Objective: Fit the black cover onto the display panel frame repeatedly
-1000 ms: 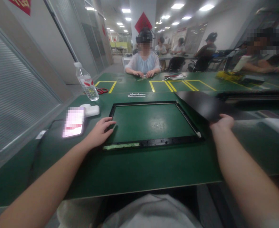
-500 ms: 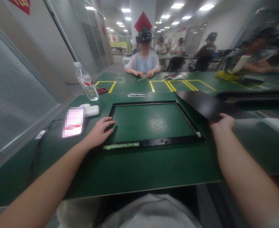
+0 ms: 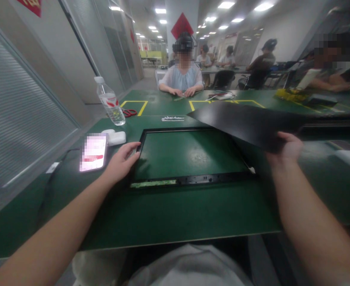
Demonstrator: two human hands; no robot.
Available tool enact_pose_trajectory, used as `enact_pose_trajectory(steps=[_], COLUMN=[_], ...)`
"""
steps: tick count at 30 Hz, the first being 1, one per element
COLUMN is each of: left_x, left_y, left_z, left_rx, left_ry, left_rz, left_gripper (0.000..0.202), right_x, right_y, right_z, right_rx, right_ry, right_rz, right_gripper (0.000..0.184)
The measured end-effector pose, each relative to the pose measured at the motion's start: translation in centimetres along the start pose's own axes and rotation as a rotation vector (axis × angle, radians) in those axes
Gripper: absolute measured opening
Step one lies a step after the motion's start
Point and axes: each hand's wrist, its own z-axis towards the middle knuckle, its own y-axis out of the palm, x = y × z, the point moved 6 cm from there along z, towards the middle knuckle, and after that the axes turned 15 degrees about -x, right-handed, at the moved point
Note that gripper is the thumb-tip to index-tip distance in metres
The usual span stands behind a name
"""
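A black rectangular frame (image 3: pixel 192 180) lies flat on the green table (image 3: pixel 169 214) in front of me. My left hand (image 3: pixel 119 163) rests on the frame's left edge, fingers stretched out along it. My right hand (image 3: pixel 283 153) grips the near edge of a thin black panel (image 3: pixel 243 121) and holds it lifted above the frame's right side, tilted toward the far left. A pale strip (image 3: pixel 152 183) runs along the frame's near left edge.
A lit phone (image 3: pixel 93 153) and a white case (image 3: pixel 115 138) lie left of the frame, a water bottle (image 3: pixel 111 102) and red scissors (image 3: pixel 129 113) farther back. A person sits across the table (image 3: pixel 183 75); others work at the right. Yellow-marked squares (image 3: pixel 133 107) line the far side.
My right hand has lifted the black panel up and swung it left over the frame's right side. My left hand slid slightly outward on the frame's left edge.
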Motion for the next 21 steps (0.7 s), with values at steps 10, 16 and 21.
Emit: enact_pose_trajectory(steps=[10,16,21], left_x=[0.3,1.5,1.5], left_y=[-0.1,0.5,1.2], left_z=[-0.3,-0.7,-0.8], left_rx=[0.081,-0.063,-0.151], left_ry=[-0.139,-0.163,-0.190], left_rz=[-0.976,-1.084,-1.085], left_gripper=[0.043,0.057,0.064], right_x=[1.4,1.6,2.1], right_y=[1.6,1.3,1.4], right_z=[-0.4,-0.9,-1.8], right_rx=[-0.286,-0.214,-0.105], right_ry=[0.148,0.253,0.352], right_rz=[0.058,-0.108,-0.218], right_gripper=[0.024,0.021,0.023])
